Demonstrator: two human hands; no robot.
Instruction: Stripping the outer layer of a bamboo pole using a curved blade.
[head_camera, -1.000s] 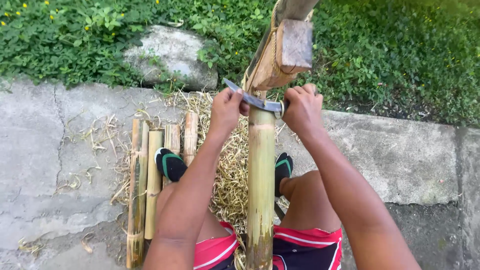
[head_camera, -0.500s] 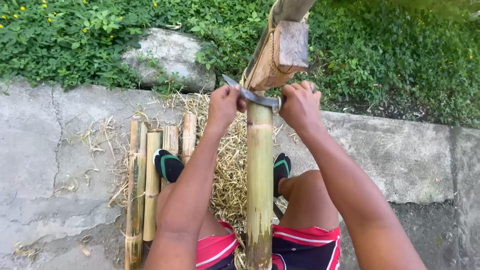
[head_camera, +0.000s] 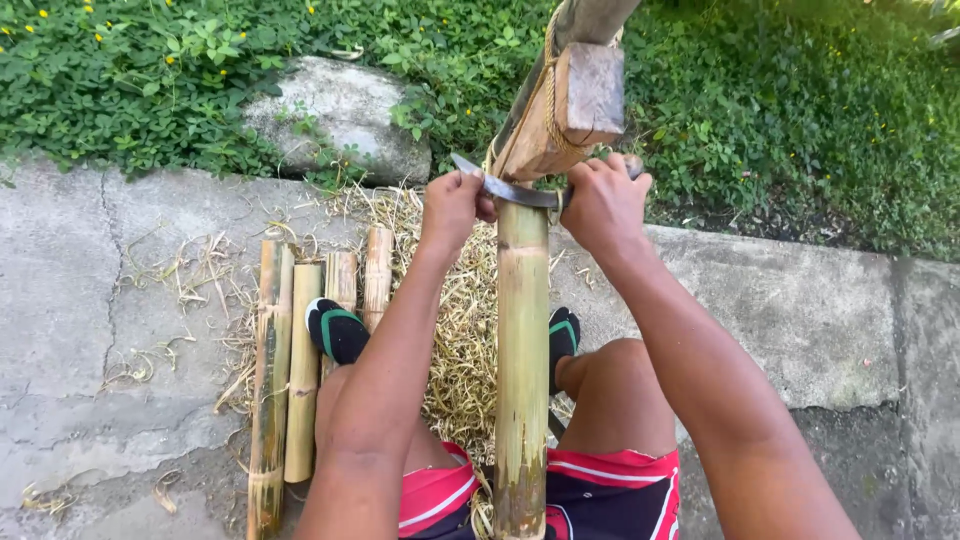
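We hold blade (head_camera: 515, 190) across top of bamboo pole (head_camera: 522, 360): left hand (head_camera: 455, 205) fisted on its 9 o'clock end, right hand (head_camera: 600, 205) clenched on handle (probably) at 3 o'clock. Scraping stroke starting, we judge; next needs even pull toward us.

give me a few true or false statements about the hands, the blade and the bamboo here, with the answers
1. Both hands hold the curved blade, the left hand at one end and the right hand at the other. True.
2. The blade lies across the top end of the bamboo pole that stands between the person's legs. True.
3. The cut bamboo pieces lie on the person's right. False: they lie on the concrete on the person's left.
4. The person is barefoot. False: dark sandals with green trim are on the feet.
5. The wooden block is tied to its post with rope. True.
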